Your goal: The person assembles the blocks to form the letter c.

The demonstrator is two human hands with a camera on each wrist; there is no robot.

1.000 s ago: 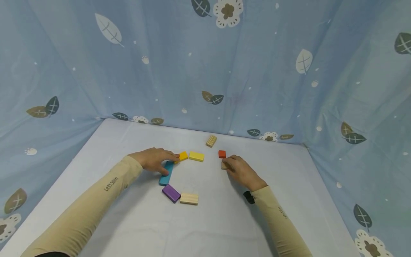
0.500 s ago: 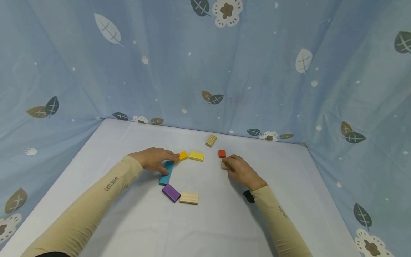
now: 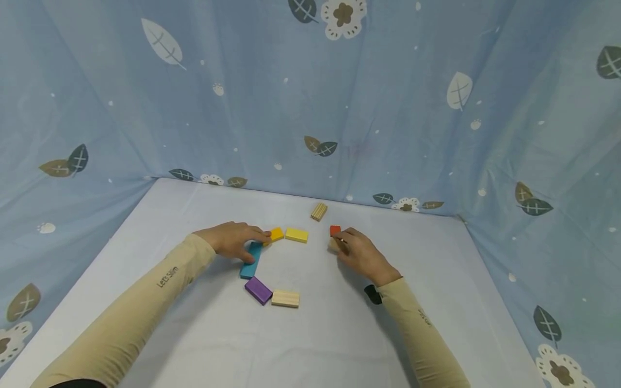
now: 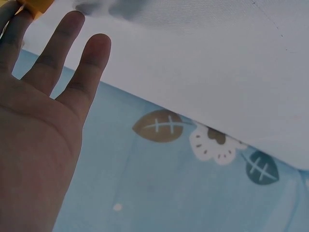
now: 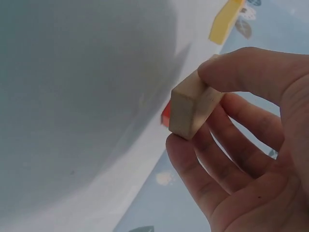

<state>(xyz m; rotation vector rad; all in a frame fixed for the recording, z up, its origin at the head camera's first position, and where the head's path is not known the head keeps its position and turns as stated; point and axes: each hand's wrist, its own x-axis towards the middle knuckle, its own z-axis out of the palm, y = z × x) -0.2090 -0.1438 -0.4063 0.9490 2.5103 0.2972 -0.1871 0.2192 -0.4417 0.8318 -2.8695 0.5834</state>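
Right grip (image 3: 363, 257): thumb and fingers pinch bare wooden block (image 5: 186, 106)
Long axis: runs back under thumb
Red block (image 3: 335, 230): just beyond wooden block, contact unclear; right grip nearer
Left grip (image 3: 232, 240): relaxed, thumb at blue block (image 3: 248, 270)

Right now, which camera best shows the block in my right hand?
The right wrist view: the wooden block appears large, end face visible. The head view shows it small, partly behind fingers; the left wrist view misses it.

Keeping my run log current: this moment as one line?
right hand: pinches plain rectangular wooden block | left hand: thumb over blue rectangular block, fingertips at orange rectangular block | red squarish block: just beyond held block
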